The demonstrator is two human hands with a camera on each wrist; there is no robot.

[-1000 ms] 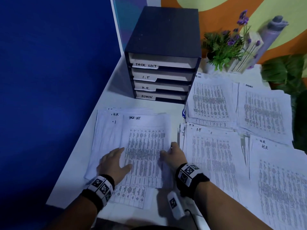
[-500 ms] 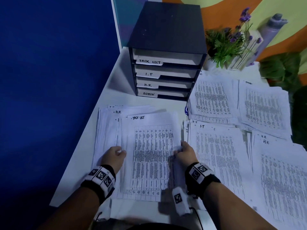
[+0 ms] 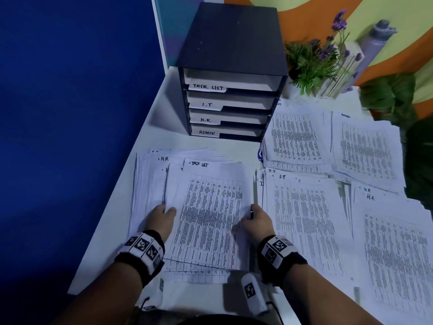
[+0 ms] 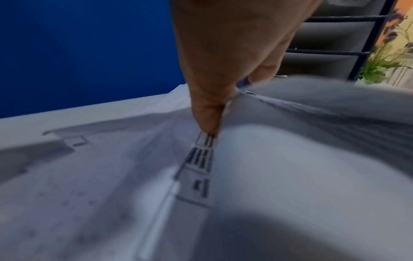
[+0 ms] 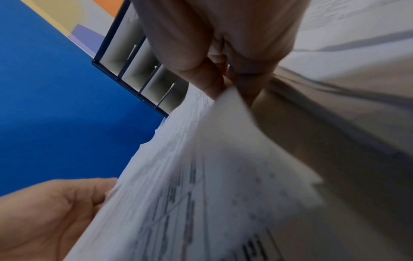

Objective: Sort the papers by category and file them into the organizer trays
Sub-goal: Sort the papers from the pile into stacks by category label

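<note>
Between the hands, the "Task List" stack (image 3: 208, 214): left hand (image 3: 161, 219) pinches its left edge, right hand (image 3: 256, 222) pinches its right edge.

White surface (image 3: 117, 231) carries the items. Potted green plant with purple flowers (image 3: 314, 62) stands at the rear. Grey rolled cylinder (image 3: 375, 41) leans just beside it. Blue partition wall (image 3: 70, 113) borders the surface edge.

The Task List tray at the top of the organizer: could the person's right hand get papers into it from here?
Probably yes. The right hand and left hand grip the Task List stack, and the Task List tray faces them with bare table between.
</note>
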